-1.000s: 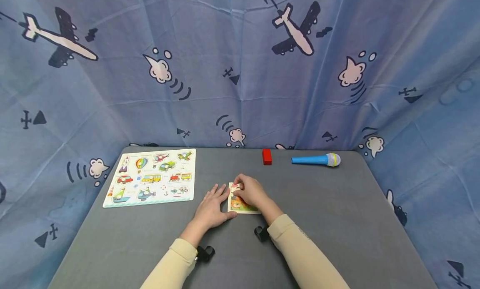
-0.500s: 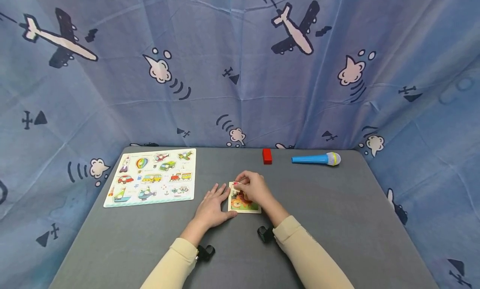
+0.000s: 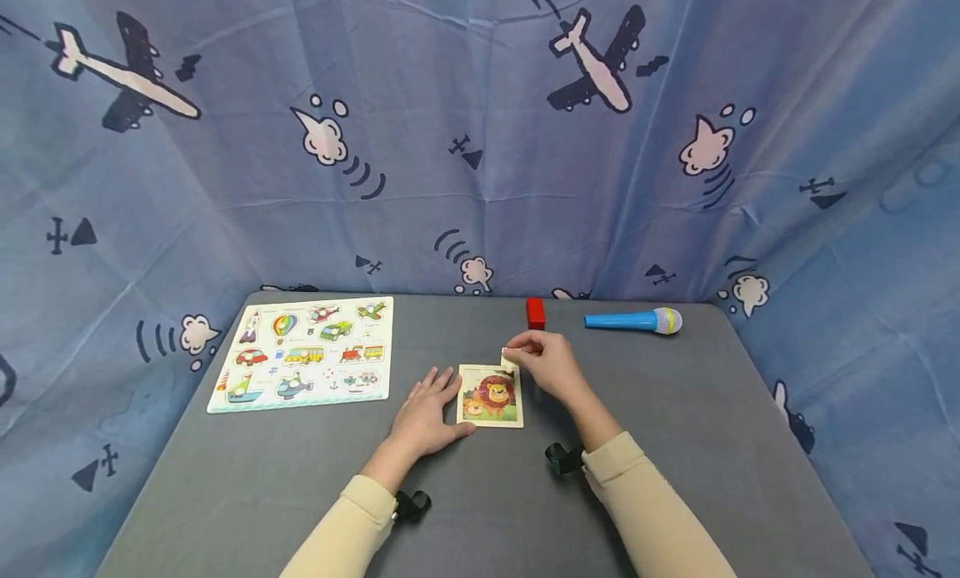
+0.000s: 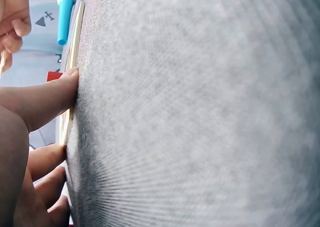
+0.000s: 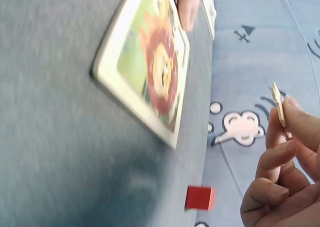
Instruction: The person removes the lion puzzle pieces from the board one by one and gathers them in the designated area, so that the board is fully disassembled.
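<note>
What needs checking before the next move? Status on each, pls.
1. Piece gripped: ok. The right hand pinches the small piece between thumb and finger.
2. Piece clear of board: ok. The right wrist view shows it apart from the lion puzzle.
3. Board supported: ok. It lies flat on the table, with the left hand spread at its left side.
4. Picture complete: not ok. A pale bare patch shows near the far edge.
5. Piece's picture side: cannot tell; the right wrist view has it nearly edge-on.
6. Nearby items off the board: ok. The red block and microphone lie apart from it.
</note>
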### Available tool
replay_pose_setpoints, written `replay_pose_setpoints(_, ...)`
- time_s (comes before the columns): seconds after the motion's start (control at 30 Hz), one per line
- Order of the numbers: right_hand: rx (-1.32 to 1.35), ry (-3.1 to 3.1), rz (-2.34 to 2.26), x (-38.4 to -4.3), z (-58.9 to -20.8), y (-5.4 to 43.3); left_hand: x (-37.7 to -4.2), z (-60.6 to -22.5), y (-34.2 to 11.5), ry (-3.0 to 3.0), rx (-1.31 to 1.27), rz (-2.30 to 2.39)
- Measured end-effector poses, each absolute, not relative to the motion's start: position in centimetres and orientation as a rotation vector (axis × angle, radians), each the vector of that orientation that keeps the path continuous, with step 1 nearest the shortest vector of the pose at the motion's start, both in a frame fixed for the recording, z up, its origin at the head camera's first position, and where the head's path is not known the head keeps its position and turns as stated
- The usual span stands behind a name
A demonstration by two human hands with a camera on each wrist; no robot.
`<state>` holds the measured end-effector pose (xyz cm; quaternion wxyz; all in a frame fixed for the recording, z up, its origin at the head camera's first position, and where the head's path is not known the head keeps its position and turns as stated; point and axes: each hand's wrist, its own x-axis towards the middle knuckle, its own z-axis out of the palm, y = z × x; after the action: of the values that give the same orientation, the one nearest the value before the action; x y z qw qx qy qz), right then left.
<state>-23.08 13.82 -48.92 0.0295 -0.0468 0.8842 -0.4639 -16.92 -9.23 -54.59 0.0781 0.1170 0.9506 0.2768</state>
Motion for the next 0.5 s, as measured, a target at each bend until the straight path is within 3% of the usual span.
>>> replay_pose_setpoints(0.5, -0.141, 2.778, -1.431, -23.9, -49.8, 17.9, -16.8, -54.5, -9.2, 2.849, 0.364, 0.825)
